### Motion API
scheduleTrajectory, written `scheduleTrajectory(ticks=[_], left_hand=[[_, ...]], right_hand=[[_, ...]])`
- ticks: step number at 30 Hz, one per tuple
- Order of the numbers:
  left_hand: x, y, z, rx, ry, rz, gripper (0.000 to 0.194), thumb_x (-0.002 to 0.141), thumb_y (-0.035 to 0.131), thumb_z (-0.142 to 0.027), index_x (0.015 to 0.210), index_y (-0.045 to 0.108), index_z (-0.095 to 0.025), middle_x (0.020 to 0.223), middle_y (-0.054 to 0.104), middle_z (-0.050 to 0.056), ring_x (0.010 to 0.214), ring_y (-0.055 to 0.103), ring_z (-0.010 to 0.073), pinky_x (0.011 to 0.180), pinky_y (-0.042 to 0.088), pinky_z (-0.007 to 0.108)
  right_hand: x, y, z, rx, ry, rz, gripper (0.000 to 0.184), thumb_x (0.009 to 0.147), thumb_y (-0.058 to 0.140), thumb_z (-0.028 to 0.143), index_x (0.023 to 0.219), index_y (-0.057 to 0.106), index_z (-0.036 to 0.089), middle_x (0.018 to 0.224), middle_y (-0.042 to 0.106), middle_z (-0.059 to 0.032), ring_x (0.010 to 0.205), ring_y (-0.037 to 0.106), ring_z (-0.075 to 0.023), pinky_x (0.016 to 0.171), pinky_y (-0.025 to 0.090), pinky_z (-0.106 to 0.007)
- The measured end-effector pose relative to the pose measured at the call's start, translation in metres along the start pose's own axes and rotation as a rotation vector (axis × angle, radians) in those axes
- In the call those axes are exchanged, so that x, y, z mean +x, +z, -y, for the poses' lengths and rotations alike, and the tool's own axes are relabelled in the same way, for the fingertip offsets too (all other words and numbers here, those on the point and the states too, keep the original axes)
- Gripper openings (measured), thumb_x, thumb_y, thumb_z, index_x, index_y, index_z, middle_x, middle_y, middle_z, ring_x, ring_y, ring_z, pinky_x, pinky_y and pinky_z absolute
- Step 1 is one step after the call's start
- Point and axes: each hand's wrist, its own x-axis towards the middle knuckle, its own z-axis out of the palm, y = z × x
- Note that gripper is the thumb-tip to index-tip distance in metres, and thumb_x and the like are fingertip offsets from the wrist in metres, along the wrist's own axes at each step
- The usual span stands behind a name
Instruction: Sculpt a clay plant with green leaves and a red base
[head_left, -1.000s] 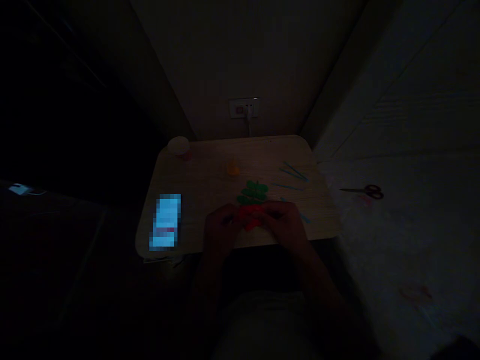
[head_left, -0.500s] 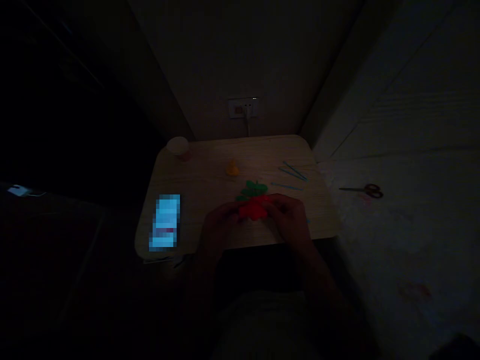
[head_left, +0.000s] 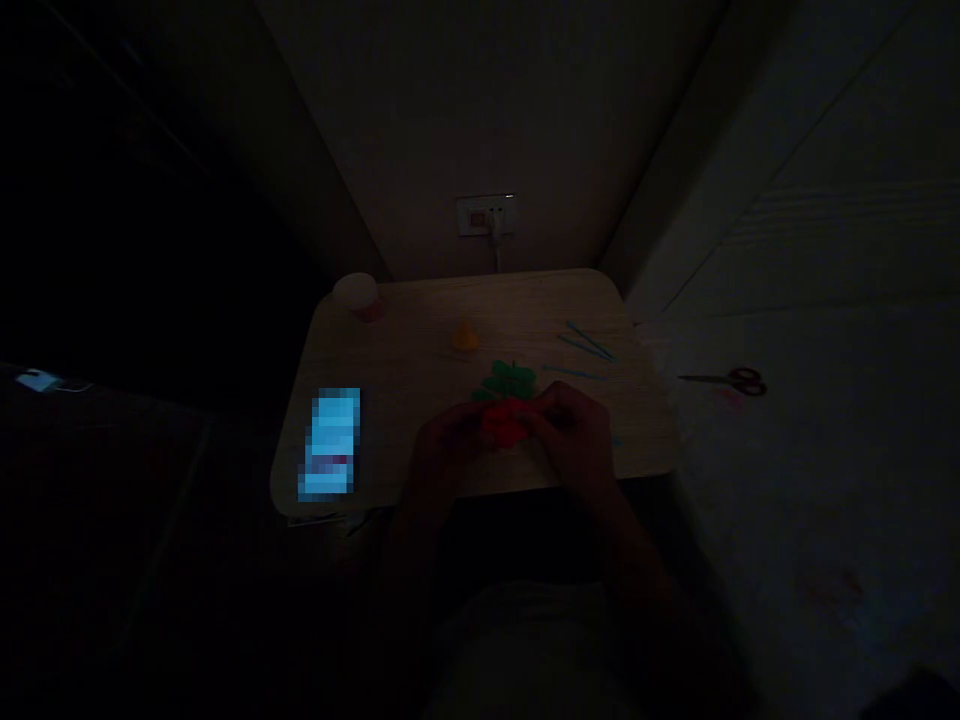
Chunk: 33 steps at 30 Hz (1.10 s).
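Observation:
A bright red, lumpy, petal-like piece (head_left: 505,424) is held between both hands above the near part of a small wooden table (head_left: 405,370). My left hand (head_left: 442,445) grips its left side, the fingers mostly lost in shadow. On its right side, my right hand (head_left: 576,430) pinches the edge with thumb and fingers. Just beyond the red piece lies a green leaf-shaped piece (head_left: 511,378), partly covered by it. The dim light hides the material of both pieces.
A small orange-yellow cone (head_left: 466,338) stands farther back. Thin blue sticks (head_left: 586,347) lie at the right. A paper cup (head_left: 358,295) is at the back left corner, a lit phone (head_left: 330,445) at the left. Scissors (head_left: 739,381) lie off the table's right side, and a socket (head_left: 487,215) is on the wall.
Both hands stay on the red piece, which has turned slightly and shows less of its front lobes. My right hand has shifted a little. Other objects have not moved.

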Motion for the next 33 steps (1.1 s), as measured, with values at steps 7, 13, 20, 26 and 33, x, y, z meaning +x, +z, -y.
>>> scheduleTrajectory(ticks=[7, 13, 20, 26, 33], left_hand=[[0.001, -0.003, -0.001, 0.066, 0.044, -0.086, 0.021, 0.072, 0.089, -0.035, 0.086, 0.083, -0.020, 0.088, 0.081, 0.005, 0.081, 0.073, 0.0200, 0.073, 0.059, 0.029], [0.001, -0.006, -0.003, 0.097, 0.032, -0.036, 0.024, 0.067, 0.093, -0.037, 0.078, 0.081, -0.019, 0.082, 0.079, 0.004, 0.078, 0.072, 0.0210, 0.075, 0.059, 0.030], [-0.001, 0.000, -0.004, 0.169, 0.032, -0.168, 0.017, 0.069, 0.086, -0.033, 0.070, 0.078, -0.018, 0.068, 0.073, 0.001, 0.066, 0.066, 0.0168, 0.062, 0.052, 0.026], [0.004, 0.000, 0.000, 0.133, 0.061, -0.265, 0.030, 0.061, 0.090, -0.035, 0.058, 0.064, -0.019, 0.063, 0.069, -0.001, 0.061, 0.063, 0.0151, 0.058, 0.050, 0.025], [0.000, -0.006, 0.001, -0.111, 0.024, 0.009, 0.059, 0.069, 0.084, -0.074, 0.092, 0.080, -0.019, 0.086, 0.079, 0.008, 0.073, 0.071, 0.0214, 0.066, 0.058, 0.032]], right_hand=[[-0.006, -0.001, 0.010, -0.073, -0.120, 0.246, 0.013, 0.098, 0.068, 0.032, 0.091, 0.075, 0.023, 0.080, 0.077, -0.0025, 0.068, 0.071, -0.0173, 0.061, 0.053, -0.026], [-0.004, -0.001, 0.010, -0.112, -0.175, 0.299, 0.018, 0.100, 0.064, 0.030, 0.090, 0.076, 0.023, 0.083, 0.078, -0.0034, 0.073, 0.072, -0.0184, 0.066, 0.053, -0.028], [-0.006, 0.003, 0.008, -0.015, -0.068, 0.301, 0.012, 0.093, 0.074, 0.035, 0.096, 0.076, 0.024, 0.084, 0.080, -0.0029, 0.074, 0.074, -0.0189, 0.065, 0.055, -0.028], [-0.007, 0.019, -0.001, 0.077, 0.031, 0.292, 0.047, 0.070, 0.095, 0.039, 0.111, 0.077, 0.025, 0.106, 0.084, -0.0073, 0.091, 0.078, -0.0241, 0.074, 0.063, -0.032], [0.000, 0.011, -0.010, 0.163, 0.150, 0.251, 0.024, 0.065, 0.095, 0.035, 0.076, 0.079, 0.022, 0.066, 0.076, -0.0004, 0.057, 0.066, -0.0163, 0.054, 0.051, -0.026]])
